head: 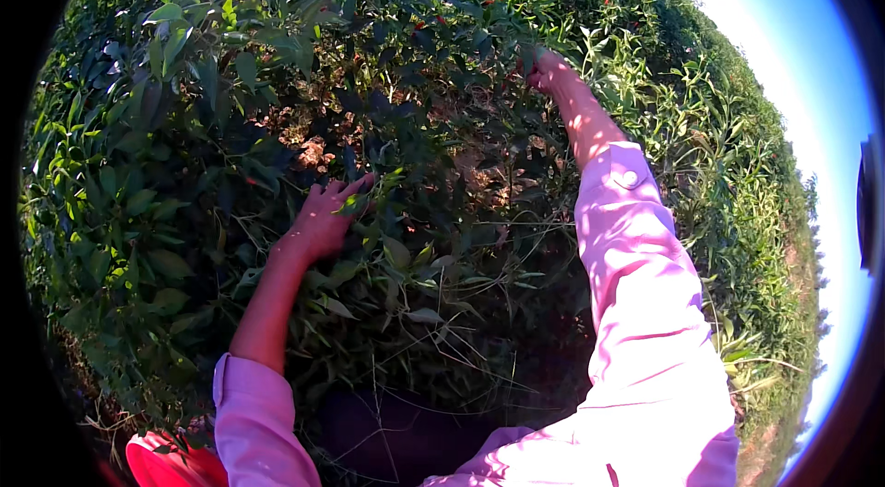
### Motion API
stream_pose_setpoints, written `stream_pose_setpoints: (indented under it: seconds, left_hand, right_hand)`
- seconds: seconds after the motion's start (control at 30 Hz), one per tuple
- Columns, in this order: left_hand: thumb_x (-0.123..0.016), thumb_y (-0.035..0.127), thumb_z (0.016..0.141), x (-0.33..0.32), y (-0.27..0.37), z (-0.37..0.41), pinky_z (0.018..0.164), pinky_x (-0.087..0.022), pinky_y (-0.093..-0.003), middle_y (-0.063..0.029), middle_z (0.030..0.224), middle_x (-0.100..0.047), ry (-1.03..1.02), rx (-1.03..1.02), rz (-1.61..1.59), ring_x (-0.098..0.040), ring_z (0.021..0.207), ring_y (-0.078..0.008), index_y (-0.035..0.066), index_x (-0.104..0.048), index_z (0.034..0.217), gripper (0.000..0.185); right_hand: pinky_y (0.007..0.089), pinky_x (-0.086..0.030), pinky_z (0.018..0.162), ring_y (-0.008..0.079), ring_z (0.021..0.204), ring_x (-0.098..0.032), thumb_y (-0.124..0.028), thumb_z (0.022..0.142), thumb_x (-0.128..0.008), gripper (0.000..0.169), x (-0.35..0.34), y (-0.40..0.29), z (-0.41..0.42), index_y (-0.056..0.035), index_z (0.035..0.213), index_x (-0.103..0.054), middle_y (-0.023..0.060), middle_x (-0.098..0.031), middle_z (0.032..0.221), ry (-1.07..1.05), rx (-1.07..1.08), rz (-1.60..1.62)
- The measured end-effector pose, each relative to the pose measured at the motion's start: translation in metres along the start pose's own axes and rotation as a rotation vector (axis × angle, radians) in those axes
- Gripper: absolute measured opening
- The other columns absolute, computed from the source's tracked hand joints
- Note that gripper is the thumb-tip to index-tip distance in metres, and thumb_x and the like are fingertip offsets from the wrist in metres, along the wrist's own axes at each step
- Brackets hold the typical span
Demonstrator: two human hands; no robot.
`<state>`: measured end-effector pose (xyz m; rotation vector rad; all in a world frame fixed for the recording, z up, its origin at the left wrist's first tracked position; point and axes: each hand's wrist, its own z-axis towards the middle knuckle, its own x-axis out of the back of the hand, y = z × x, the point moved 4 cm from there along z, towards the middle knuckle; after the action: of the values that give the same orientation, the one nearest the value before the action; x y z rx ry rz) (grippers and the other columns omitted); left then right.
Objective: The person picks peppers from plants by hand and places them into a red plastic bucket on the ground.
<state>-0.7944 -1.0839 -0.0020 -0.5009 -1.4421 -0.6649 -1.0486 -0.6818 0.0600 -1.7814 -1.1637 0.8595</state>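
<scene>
Leafy green pepper plants (397, 252) fill the ground before me, with small red peppers (419, 25) among the upper leaves. My left hand (325, 217) is at left of centre, its fingers spread among the stems and leaves; a leafy sprig lies across its fingertips. Farther out, at upper right, my right hand (546, 70) reaches into the foliage with its fingers curled. Leaves and shade cover its fingertips, so whether it grips anything cannot be told. Both arms wear light pink sleeves, rolled up to the forearm.
A red plastic container (148, 463) stands at the lower left, beside my left sleeve, with leaves hanging over its rim. Thin dry stalks (442, 331) cross in front of my body. More plants run up the right side towards bright sky.
</scene>
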Motion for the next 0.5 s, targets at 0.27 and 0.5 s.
stream_pose_setpoints:
  seconds: [0.27,0.5]
  left_hand:
    - [-0.063,0.015,0.067,0.011,0.001,-0.009,0.09,-0.038,-0.0462,0.001,0.143,-0.029,-0.024,0.07,-0.104,-0.044,0.109,-0.0286,0.024,-0.053,0.122,0.056]
    - [-0.063,0.017,0.07,0.011,0.003,-0.004,0.098,-0.03,-0.0542,-0.0018,0.143,-0.029,-0.121,0.089,-0.162,-0.036,0.122,-0.0308,0.02,-0.034,0.136,0.072]
  right_hand:
    - [0.029,-0.036,0.035,0.0157,0.043,-0.044,-0.026,0.087,-0.052,0.019,0.003,0.023,-0.024,-0.0109,0.076,-0.055,0.0023,-0.047,0.055,0.084,0.221,-1.158]
    - [0.0288,-0.034,0.035,0.0142,0.042,-0.042,-0.025,0.087,-0.051,0.018,0.011,0.031,-0.033,-0.0113,0.077,-0.055,0.0018,-0.047,0.056,0.05,0.213,-1.441]
